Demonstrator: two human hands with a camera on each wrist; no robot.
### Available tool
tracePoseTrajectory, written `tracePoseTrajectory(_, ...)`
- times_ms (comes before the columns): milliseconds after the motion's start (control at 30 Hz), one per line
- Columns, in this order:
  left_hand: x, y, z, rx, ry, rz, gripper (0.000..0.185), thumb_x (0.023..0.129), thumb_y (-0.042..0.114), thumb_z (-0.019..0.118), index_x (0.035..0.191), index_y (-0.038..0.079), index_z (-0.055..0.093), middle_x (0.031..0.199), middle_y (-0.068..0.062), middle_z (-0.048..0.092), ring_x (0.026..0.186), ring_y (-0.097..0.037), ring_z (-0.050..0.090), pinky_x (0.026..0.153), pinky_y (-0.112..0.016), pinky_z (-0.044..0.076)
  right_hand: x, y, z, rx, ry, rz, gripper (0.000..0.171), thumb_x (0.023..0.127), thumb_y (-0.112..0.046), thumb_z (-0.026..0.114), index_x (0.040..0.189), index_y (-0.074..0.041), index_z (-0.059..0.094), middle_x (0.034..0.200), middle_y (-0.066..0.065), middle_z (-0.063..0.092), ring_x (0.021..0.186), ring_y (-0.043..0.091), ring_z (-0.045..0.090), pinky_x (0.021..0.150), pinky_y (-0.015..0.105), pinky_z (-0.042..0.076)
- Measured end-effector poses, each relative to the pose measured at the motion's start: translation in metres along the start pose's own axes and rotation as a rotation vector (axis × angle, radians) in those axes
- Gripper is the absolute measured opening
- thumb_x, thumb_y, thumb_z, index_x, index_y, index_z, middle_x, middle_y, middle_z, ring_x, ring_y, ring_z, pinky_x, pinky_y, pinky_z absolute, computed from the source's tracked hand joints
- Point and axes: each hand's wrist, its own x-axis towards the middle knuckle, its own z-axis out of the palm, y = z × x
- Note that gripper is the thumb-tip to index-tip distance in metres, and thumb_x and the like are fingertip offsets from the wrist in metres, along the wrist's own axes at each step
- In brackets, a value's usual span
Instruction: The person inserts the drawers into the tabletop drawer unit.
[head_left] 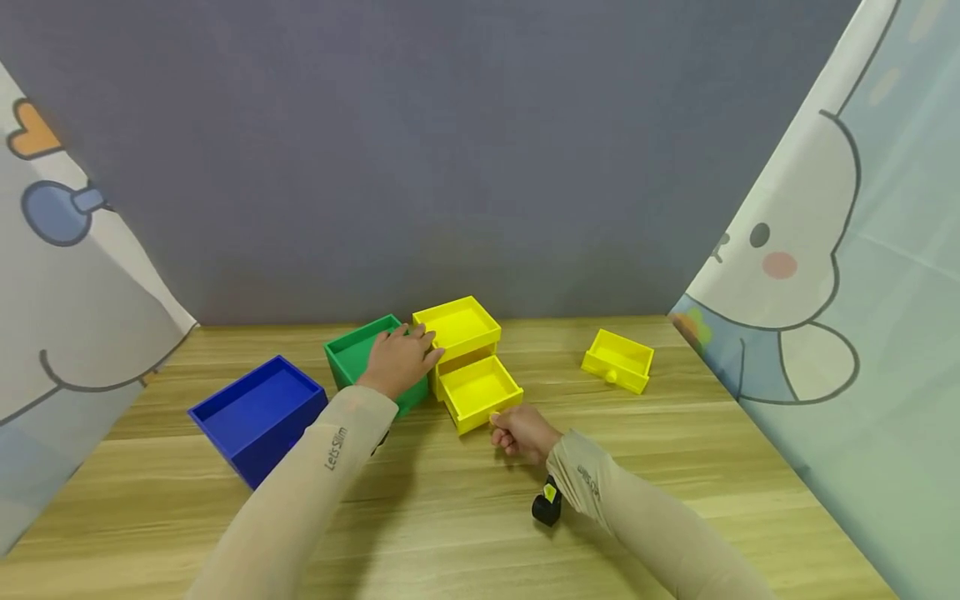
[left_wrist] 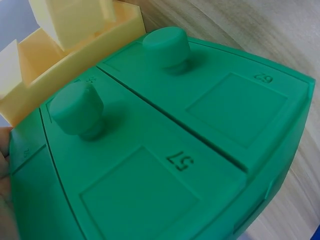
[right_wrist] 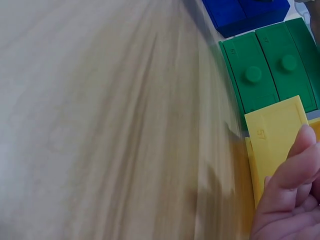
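The right hand (head_left: 522,433) is sitting nearest on the wooden counter (head_left: 675,467), its fingers curling at the front of the pulled-out yellow drawer (head_left: 480,390); whether they are pinching its knob, the views are not showing. That drawer is sticking out of the yellow cabinet (head_left: 457,329), whose top compartment is lying open. The left hand (head_left: 399,358) is resting with relaxed fingers across the green box (head_left: 352,354) and touching the cabinet's side. The blue box (head_left: 258,412) is lying to the left, near the green one. A loose yellow drawer (head_left: 618,359) is standing well apart, to the right.
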Motion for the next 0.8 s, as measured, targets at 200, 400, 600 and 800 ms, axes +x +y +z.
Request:
tracePoseTrajectory(200, 0.0007, -0.0005, 0.0019, 0.014, 0.012, -0.003, 0.052, 0.102, 0.042, 0.041, 0.140, 0.008, 0.051, 0.143, -0.014, 0.046, 0.132, -0.039, 0.040, 0.104, -0.056, 0.034, 0.0034, -0.0006, 0.0029, 0.017, -0.017, 0.010, 0.017, 0.099, -0.004, 0.043, 0.090, 0.005, 0.054, 0.056, -0.002, 0.052, 0.045, 0.001, 0.041, 0.041, 0.012, 0.037)
tracePoseTrajectory(400, 0.0015, -0.0006, 0.0028, 0.006, 0.025, 0.000, 0.052, 0.102, 0.042, 0.041, 0.140, 0.008, 0.051, 0.143, -0.014, 0.046, 0.132, -0.039, 0.040, 0.104, -0.056, 0.034, 0.0018, -0.0008, 0.0012, 0.008, -0.004, 0.013, 0.017, 0.099, -0.004, 0.044, 0.089, 0.005, 0.054, 0.056, -0.003, 0.052, 0.044, 0.000, 0.041, 0.040, 0.011, 0.038)
tracePoseTrajectory(600, -0.0002, -0.0008, 0.0025, 0.020, 0.044, 0.015, 0.051, 0.102, 0.041, 0.043, 0.138, 0.007, 0.053, 0.141, -0.015, 0.049, 0.130, -0.039, 0.043, 0.102, -0.056, 0.036, 0.0024, -0.0007, -0.0009, 0.003, 0.009, 0.029, 0.018, 0.099, -0.005, 0.044, 0.088, 0.004, 0.055, 0.056, -0.003, 0.052, 0.043, 0.001, 0.041, 0.041, 0.012, 0.038)
tracePoseTrajectory(800, -0.0014, 0.0006, 0.0009, 0.018, 0.036, 0.015, 0.052, 0.102, 0.042, 0.043, 0.139, 0.007, 0.052, 0.141, -0.016, 0.049, 0.130, -0.039, 0.043, 0.102, -0.056, 0.036, 0.0046, -0.0014, 0.0001, 0.012, 0.010, 0.044, 0.017, 0.099, -0.005, 0.044, 0.088, 0.004, 0.054, 0.056, -0.002, 0.052, 0.044, 0.002, 0.041, 0.041, 0.012, 0.038)
